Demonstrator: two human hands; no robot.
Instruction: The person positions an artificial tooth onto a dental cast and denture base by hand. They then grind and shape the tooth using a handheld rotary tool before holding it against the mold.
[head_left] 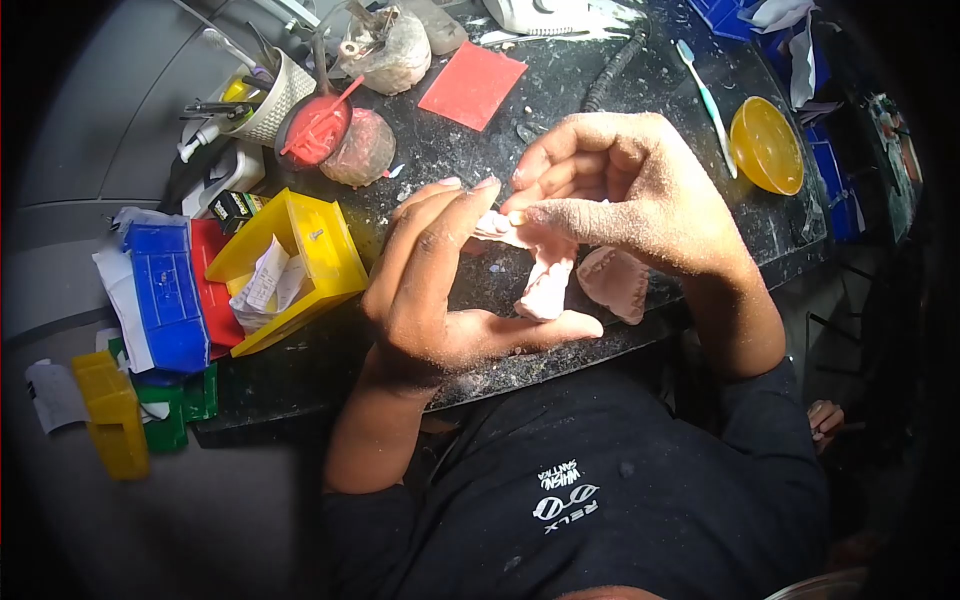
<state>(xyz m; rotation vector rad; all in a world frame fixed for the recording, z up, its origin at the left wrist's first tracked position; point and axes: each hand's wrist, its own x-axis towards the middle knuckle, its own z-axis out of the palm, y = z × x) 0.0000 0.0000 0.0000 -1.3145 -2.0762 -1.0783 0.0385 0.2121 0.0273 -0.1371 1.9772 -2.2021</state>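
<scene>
The left hand (pixel 430 275) grasps a pink cast (pixel 548 285) between thumb and fingers; the right hand (pixel 640 200) has its thumb against the cast's upper edge, fingers curled. Another cast (pixel 613 283) lies beneath the right wrist. Below the fingers, the shirt (pixel 620 510) reads "RELX".

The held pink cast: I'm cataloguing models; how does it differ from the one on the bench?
The held cast sits between left hand and right hand; the bench cast lies unheld. The held cast shows narrow and bent, the bench cast broader, rounded. Both are pale pink.
</scene>
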